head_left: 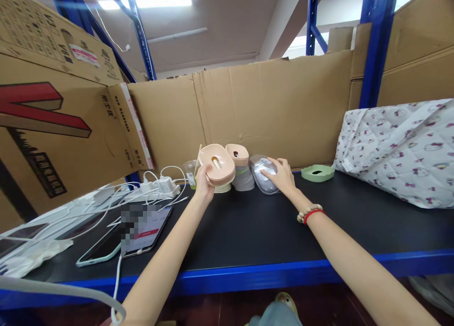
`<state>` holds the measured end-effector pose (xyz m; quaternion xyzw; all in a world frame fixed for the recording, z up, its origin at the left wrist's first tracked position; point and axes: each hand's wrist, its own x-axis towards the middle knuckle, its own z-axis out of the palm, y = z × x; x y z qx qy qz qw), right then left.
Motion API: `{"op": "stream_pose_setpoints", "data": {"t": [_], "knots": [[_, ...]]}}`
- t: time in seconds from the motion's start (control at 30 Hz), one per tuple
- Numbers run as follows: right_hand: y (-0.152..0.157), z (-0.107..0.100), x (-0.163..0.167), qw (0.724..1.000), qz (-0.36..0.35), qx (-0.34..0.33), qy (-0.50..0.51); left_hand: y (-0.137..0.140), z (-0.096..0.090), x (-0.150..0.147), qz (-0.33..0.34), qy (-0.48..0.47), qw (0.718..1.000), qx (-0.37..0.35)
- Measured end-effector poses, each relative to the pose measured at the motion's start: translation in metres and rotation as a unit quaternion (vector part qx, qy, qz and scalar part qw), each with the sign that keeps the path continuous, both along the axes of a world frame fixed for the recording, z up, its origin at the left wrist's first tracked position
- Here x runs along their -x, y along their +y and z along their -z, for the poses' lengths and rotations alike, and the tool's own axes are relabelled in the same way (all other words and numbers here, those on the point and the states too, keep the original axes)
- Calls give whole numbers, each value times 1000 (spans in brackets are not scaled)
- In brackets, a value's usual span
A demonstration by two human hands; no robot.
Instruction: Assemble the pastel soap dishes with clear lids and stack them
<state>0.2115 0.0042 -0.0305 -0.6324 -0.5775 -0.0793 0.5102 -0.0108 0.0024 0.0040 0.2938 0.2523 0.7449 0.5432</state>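
Observation:
My left hand [205, 183] is closed on the edge of a pink plastic tray with an oval slot [222, 155], tilted toward me. Below it shows the rim of a cream-coloured piece [222, 189]. With fingers and thumb curved round it, my right hand [282, 175] grips a clear plastic cover [260, 167], which leans up from the shelf. Between the hands stands a smaller pink tray [238, 151] on top of a stack of greyish translucent pieces [243, 178]. A green tray with a slot [317, 173] lies to the right of my right hand.
Phones [149, 231] and tangled white cables with chargers [161, 189] lie on the left of the black shelf [244, 231]. Cardboard [283, 103] stands along the back. A patterned white quilted cloth [400, 151] bulges at the right.

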Motion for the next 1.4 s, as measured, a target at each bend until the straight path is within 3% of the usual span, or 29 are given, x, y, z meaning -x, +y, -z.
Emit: {"op": "stream_pose_setpoints", "data": {"t": [0.13,0.5,0.73,1.0,1.27,1.4], "knots": [[-1,0,-3,1000,22,8,14,0,0,0,-1,4,1000,5],[11,12,-27,963,136,31,230,-5,-4,-1,9,-5,1000,0],[16,20,-44,950,154,60,265,-5,-2,-4,5,10,1000,11],[21,14,-38,946,149,101,268,-19,-12,-9,7,8,1000,21],[21,17,-48,938,185,58,288,-26,-11,-14,-2,56,998,11],[22,13,-52,935,182,51,300,-24,-6,-15,29,110,993,-27]]}}
